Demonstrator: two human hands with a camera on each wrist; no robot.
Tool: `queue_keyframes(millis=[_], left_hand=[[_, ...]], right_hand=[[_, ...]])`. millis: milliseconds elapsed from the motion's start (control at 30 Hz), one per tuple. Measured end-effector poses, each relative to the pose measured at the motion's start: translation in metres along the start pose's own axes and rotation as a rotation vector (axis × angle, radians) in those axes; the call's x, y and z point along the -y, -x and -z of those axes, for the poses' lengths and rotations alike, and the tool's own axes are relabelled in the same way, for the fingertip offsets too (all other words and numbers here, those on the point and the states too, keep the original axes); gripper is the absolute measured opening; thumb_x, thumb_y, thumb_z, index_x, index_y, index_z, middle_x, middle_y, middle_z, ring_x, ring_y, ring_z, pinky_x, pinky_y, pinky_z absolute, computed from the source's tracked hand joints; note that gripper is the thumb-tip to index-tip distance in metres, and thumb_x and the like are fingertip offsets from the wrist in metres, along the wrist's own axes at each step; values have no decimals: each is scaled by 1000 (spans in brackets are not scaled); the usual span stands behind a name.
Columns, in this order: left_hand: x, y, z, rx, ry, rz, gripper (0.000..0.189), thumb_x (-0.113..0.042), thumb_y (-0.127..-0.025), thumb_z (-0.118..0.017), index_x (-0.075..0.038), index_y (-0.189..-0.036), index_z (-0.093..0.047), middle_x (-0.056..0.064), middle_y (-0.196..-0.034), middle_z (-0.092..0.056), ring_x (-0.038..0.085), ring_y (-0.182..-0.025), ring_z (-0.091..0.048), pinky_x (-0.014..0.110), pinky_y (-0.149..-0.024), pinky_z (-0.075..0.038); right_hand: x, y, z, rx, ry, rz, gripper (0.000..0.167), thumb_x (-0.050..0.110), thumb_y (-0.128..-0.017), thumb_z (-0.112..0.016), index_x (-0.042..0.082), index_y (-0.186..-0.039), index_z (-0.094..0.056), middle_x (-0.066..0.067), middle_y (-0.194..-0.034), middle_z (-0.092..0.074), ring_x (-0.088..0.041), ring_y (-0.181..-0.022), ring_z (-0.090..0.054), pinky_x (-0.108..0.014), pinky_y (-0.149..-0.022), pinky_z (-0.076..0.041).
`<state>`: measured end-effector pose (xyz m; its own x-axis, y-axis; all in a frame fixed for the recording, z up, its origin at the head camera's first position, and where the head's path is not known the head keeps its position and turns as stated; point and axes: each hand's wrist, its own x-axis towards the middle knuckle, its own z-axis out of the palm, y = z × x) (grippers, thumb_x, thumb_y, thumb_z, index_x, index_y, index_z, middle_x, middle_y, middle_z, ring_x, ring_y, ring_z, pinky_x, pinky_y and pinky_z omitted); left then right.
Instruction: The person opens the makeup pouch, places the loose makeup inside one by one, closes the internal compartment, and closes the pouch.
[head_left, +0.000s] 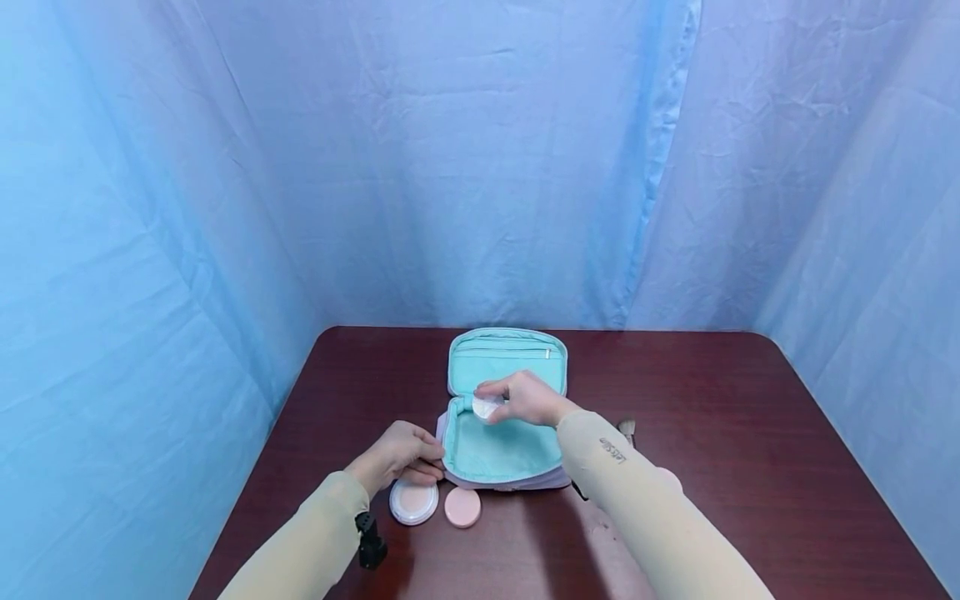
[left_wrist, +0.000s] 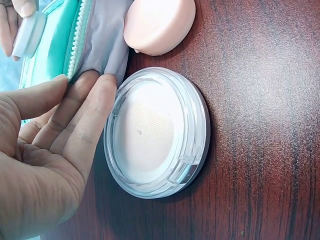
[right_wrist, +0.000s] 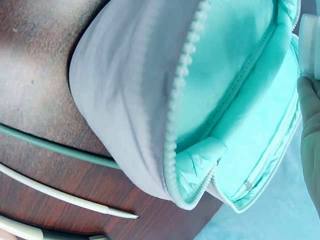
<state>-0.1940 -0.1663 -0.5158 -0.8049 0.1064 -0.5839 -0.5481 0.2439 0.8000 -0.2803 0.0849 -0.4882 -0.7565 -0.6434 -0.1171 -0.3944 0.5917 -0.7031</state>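
An unzipped cosmetic bag (right_wrist: 115, 95), lilac outside and mint green inside, lies with its lid folded back on the table. My left hand (head_left: 405, 454) pinches the bag's zipped rim at the left side between thumb and fingers. Over the bag's inside, my right hand (head_left: 534, 400) holds a small round white jar (head_left: 485, 407) by its edges. In the right wrist view, only part of that hand and jar shows at the right edge. Below my left hand lies a clear-lidded round powder compact (left_wrist: 150, 132), with a pink round case (head_left: 462, 507) beside it.
Right of the bag lies a makeup brush (head_left: 627, 428), partly behind my sleeve. Several slim handles, including a green one (right_wrist: 55, 148) and a white one (right_wrist: 55, 195), lie near the bag. Another pink thing (head_left: 670, 478) peeks past my right forearm. Blue curtains (head_left: 480, 167) surround the table.
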Motion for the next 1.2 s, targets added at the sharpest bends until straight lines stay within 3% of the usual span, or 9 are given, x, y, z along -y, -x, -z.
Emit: queue_keyframes(millis=[600,900,1200], left_hand=[[-2,-1,-1,0,4,1,16,-3,-92,-72,7,-105,-70,20,-85,-75,29,-73,-76,39,-66,-63],[-2,0,-1,-9,-9,2,15,-2,-92,-71,6,-105,-71,21,-84,-75,29,-74,-76,38,-66,-63],[-2,3,0,-7,-5,1,16,-3,-92,-71,7,-105,-70,23,-88,-74,29,-74,-76,39,-68,-63]], right_hand=[[4,-13,-23,11,116,-80,46,21,-87,-83,18,-132,-71,-1,-134,-69,-21,-129,-60,-39,-105,-50],[10,-16,-32,28,158,-40,45,20,-90,-80,15,-133,-70,-4,-133,-69,-23,-129,-60,-40,-108,-48],[1,-16,-45,19,187,-8,43,19,-90,-80,10,-131,-70,-8,-135,-67,-23,-124,-63,-38,-103,-51]])
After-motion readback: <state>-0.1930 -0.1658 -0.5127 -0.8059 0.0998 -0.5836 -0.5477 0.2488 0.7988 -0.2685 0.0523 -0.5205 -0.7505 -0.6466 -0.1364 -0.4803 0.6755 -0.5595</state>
